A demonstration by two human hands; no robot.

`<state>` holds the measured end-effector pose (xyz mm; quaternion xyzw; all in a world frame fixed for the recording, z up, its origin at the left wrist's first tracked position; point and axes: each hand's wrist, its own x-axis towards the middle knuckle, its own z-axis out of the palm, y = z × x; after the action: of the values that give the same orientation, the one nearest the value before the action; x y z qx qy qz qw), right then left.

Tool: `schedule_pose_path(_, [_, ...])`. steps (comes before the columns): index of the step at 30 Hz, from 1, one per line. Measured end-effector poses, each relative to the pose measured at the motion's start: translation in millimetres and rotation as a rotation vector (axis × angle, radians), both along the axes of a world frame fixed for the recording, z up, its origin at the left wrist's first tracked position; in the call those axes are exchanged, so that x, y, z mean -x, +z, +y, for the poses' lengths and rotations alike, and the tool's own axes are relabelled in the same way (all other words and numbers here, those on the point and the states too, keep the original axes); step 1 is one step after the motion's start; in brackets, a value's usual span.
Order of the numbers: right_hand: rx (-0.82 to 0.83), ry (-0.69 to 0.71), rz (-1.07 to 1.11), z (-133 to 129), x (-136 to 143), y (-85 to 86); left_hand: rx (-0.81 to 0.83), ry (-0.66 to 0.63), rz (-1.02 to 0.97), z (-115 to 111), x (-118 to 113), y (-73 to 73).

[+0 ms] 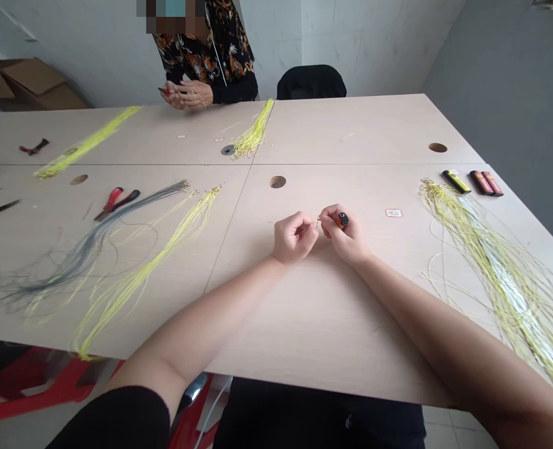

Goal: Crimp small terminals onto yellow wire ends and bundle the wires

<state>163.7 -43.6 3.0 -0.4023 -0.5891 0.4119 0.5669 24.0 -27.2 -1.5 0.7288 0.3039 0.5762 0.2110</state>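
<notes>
My left hand [295, 238] is closed in a pinch over the table. Right beside it, my right hand [344, 234] is closed too, its fingers wrapped round a small cylinder [343, 219] with a round black end and an orange-red side. A tiny gold-coloured hook [318, 219] shows between the fingertips of both hands; which hand bears it, and any line on it, is too fine to make out. Nearest on the right lies a bundle of yellow lines [477, 249] with small gold hooks at its far end.
Left lie yellow lines [164, 252], grey lines [89, 243] and red-and-black pliers [116, 202]. A yellow-and-black cylinder [456, 181] and pink-and-black ones [486, 183] lie right, near a paper label [394, 213]. The table has round holes [277, 182]. A co-worker [206, 68] works opposite.
</notes>
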Motion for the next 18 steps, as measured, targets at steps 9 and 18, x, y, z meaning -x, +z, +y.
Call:
schedule_pose_path(9, [0.19, -0.039, 0.203, 6.9, -2.3, -5.3, 0.018, 0.001, -0.034, -0.9, -0.6, 1.7])
schedule_pose_path(18, [0.366, 0.269, 0.377, 7.1, -0.3, -4.6, -0.017, 0.015, -0.057, -1.6, -2.5, 1.3])
